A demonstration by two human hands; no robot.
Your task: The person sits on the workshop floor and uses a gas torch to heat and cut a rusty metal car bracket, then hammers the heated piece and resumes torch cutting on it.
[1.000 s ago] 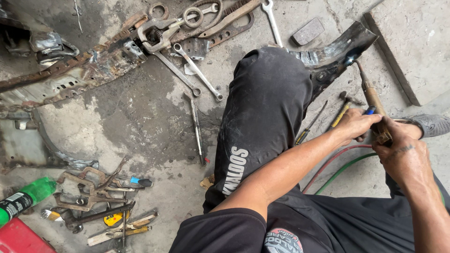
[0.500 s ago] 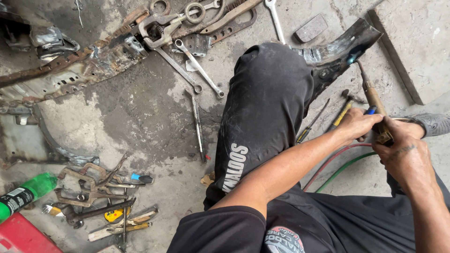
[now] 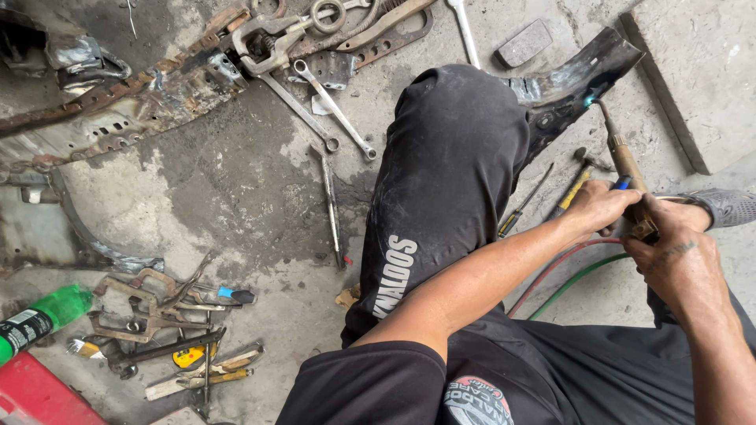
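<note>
Concrete floor [image 3: 236, 181] fills the frame, grey and stained, and the person squats on it, a black-trousered knee [image 3: 449, 157] up in the centre. Rusty sheet-metal panel [image 3: 118, 110] runs across the upper left. At upper right lies a dark, bent metal piece [image 3: 575, 79], blackened, with bright scraped patches near the knee. Against it sits the torch [image 3: 626, 169]: a slim brass-coloured body with a thin angled nozzle, its tip showing a small blue flame on the metal, right of centre. Both hands are on the torch's lower end at mid-right. The right hand [image 3: 681, 256] has its grip wrapped closed round the handle; the left hand [image 3: 598, 206] has fingers pinched onto the torch beside a blue knob. Red and green hoses [image 3: 567, 271] curve away beneath the forearm. Wrenches [image 3: 335, 110] lie at top centre, a green bottle [image 3: 39, 319] at the lower left edge, clamps and pliers [image 3: 157, 315] beside it. A small hammer [image 3: 579, 177] rests just left of the torch.
</note>
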